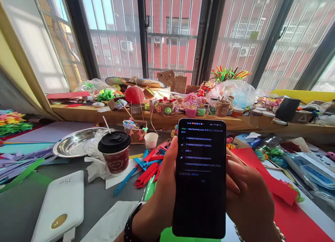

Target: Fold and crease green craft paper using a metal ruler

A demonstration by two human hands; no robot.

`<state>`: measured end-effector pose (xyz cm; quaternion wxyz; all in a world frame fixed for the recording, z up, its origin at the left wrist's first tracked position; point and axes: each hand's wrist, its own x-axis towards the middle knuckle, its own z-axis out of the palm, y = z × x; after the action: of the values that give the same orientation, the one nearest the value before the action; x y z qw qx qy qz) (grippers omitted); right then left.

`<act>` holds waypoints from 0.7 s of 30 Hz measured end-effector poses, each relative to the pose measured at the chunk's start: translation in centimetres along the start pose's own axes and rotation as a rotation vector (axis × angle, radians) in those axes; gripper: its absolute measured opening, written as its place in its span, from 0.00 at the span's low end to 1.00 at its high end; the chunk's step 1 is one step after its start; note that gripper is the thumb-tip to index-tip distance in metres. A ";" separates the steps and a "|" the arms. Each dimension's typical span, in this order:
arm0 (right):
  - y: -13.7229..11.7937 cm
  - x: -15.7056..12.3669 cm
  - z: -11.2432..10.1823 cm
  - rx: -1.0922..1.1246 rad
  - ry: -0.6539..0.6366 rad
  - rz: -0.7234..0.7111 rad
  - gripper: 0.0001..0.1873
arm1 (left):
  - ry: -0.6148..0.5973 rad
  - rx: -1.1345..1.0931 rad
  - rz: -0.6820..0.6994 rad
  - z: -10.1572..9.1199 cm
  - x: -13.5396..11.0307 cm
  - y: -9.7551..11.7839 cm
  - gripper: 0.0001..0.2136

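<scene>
The phone [199,203] is tall, thin and black, with round corners. It stands up in front of the person, above the messy table [96,193], and its dark screen is lit with small words. The clock at the top seems to say 16:48. Under it I can read "vela.fozmoly.com", some Chinese words, long rows of numbers and "SXR_1". The lowest lines are too small to read. The red paper cup [115,158] with a black lid shows the letters "AGE".

The left hand [165,177] is closed on the phone, its thumb up along one edge. The right hand [250,191] is curled against the other edge, its fingers bent and partly hidden behind the phone, so both hands hold it.
</scene>
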<state>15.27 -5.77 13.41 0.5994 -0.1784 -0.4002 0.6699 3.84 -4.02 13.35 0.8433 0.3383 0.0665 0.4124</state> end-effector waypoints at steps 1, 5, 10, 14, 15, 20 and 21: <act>0.0 0.0 -0.1 0.008 0.005 0.000 0.03 | -0.011 -0.007 0.001 0.0 0.0 0.0 0.24; 0.1 -0.1 -0.4 -0.009 0.006 0.037 0.08 | -0.039 -0.033 0.011 0.0 0.2 0.0 0.26; 0.1 -0.2 -0.5 -0.076 0.021 0.055 0.14 | -0.012 -0.015 0.015 -0.2 0.1 -0.2 0.25; 0.3 -0.2 -0.5 -0.079 0.079 0.062 0.12 | -0.013 -0.010 0.020 -0.1 0.2 -0.1 0.24; 0.3 -0.2 -0.5 -0.074 0.095 0.062 0.11 | -0.017 -0.010 0.016 0.0 0.2 -0.1 0.24; 0.2 -0.2 -0.4 -0.065 0.112 0.045 0.08 | -0.027 -0.002 0.035 0.1 0.1 -0.1 0.25; 0.2 -0.2 -0.4 -0.075 0.111 0.043 0.09 | -0.031 0.000 0.041 0.1 0.1 -0.2 0.25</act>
<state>15.47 -5.84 12.99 0.5991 -0.2464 -0.3871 0.6562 4.07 -4.05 13.36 0.8356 0.3459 0.0465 0.4242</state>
